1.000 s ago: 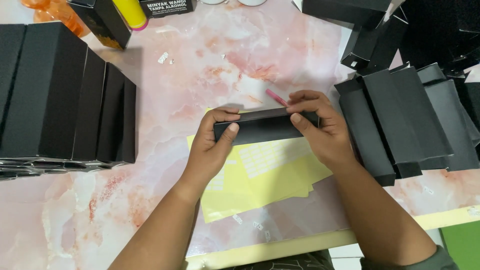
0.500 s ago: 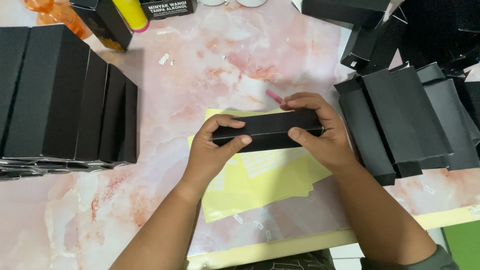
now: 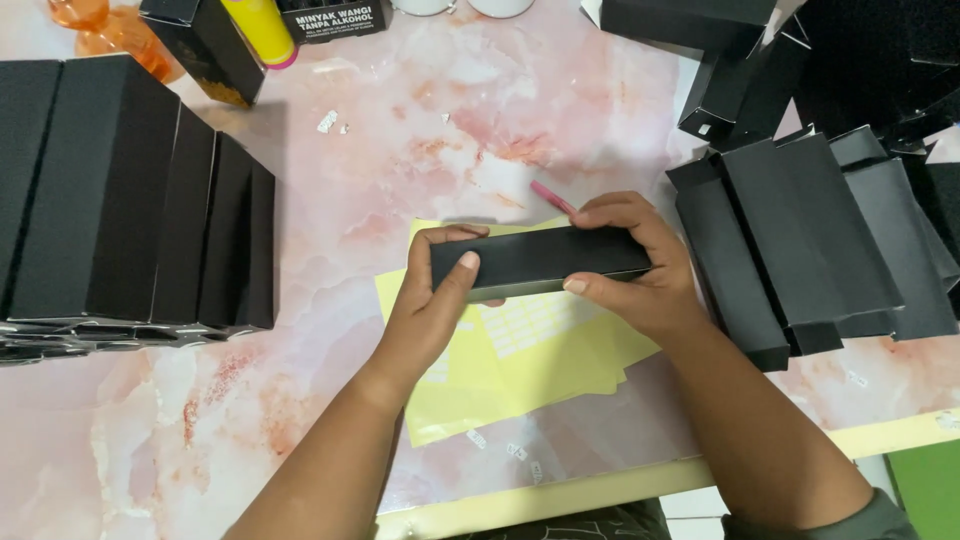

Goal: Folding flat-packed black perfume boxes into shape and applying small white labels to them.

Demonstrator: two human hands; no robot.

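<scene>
Both hands hold one long black box (image 3: 535,262) lying sideways just above the pink marbled table (image 3: 420,140). My left hand (image 3: 432,300) grips its left end, thumb on the front face. My right hand (image 3: 640,270) wraps over its right end, fingers on top and thumb underneath. Under the box lie yellow sticker sheets (image 3: 530,370) with white labels. A thin pink stick (image 3: 552,197) pokes out behind my right hand's fingers.
A row of upright black boxes (image 3: 130,200) stands at the left. Flat, unfolded black boxes (image 3: 800,240) are piled at the right. At the back edge are an orange bottle (image 3: 100,30), a yellow bottle (image 3: 262,30) and another black box (image 3: 205,45).
The box has been lifted slightly and turned so its broad side faces up. My left thumb has slid onto the front face. Both hands stay in the same spot.
</scene>
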